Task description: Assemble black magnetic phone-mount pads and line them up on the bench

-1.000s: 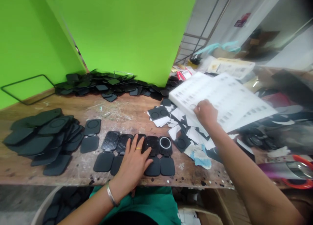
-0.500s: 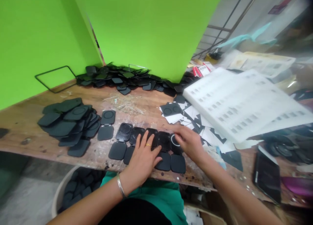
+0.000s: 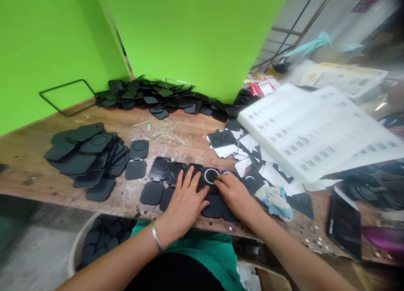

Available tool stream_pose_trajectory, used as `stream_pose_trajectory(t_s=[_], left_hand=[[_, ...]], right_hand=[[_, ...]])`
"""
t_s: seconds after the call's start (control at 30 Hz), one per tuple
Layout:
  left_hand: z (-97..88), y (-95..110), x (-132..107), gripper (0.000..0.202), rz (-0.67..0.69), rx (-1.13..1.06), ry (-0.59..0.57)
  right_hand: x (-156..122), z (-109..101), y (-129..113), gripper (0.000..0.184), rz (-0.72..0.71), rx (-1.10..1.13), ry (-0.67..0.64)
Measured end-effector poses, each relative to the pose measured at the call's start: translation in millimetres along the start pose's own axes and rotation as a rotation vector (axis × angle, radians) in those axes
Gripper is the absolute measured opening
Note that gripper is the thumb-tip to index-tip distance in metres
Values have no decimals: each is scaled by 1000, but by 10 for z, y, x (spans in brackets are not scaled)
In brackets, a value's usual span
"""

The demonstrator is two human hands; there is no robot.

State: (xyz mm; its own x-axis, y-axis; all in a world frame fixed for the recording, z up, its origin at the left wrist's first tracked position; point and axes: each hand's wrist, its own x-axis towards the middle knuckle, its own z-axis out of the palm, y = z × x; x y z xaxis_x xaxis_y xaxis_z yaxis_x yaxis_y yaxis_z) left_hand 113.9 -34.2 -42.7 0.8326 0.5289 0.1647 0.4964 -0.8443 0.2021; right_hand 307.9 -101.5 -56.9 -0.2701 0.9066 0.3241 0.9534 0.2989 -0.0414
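Observation:
Several hinged black folding pads lie opened out in a row along the bench edge, each a pair of rounded squares; the leftmost of the row (image 3: 160, 169) shows circular ridges. My left hand (image 3: 186, 202) rests across the middle pads with its fingers spread, covering parts of them. A white ring (image 3: 211, 176) lies in the upper half of a pad near the right end. The bunched fingertips of my right hand (image 3: 233, 194) press at the ring's right edge. Part of another pale ring shows in the rightmost pad (image 3: 229, 172), mostly hidden by that hand.
A pile of black pads (image 3: 82, 156) stands left, beside a separate opened pad (image 3: 138, 159). More black pieces (image 3: 158, 99) line the green wall (image 3: 195, 34). Right are paper scraps (image 3: 249, 141), white foam sheets (image 3: 303, 131), a cloth (image 3: 274, 201) and a phone (image 3: 344, 223). A bucket (image 3: 75, 249) stands below.
My right hand has moved slightly left and down, from the rightmost pad to the neighbouring one, where a white ring now shows. My left hand stays spread on the middle pads.

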Motion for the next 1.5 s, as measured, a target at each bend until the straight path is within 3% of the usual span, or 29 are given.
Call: stream_pose_trajectory(t_s=[0.3,0.47,0.6,0.93,1.03,1.13,1.23,1.37,1.5], left_hand=[[9,-27,12,35,29,17,17],[-9,-20,17,37,41,42,3],[-28,-25,21,37,47,59,-17],[-38,-43,47,35,70,72,-13],[19,-63,43,32,80,81,36],[110,-97,40,27,82,81,119],[182,-140,39,25,106,82,160],[232,-188,30,26,152,104,182],[251,-221,18,33,175,131,184]], right_hand=[[86,-7,65,22,153,68,-37],[137,85,41,42,254,93,-5],[190,167,23,39,320,95,-16],[262,102,-12,35,361,146,-68],[276,17,26,36,356,179,-28],[285,-146,312,26,384,183,104],[242,-406,891,17,571,83,197],[134,-751,1747,21,831,-62,250],[132,-931,2250,23,955,-125,236]])
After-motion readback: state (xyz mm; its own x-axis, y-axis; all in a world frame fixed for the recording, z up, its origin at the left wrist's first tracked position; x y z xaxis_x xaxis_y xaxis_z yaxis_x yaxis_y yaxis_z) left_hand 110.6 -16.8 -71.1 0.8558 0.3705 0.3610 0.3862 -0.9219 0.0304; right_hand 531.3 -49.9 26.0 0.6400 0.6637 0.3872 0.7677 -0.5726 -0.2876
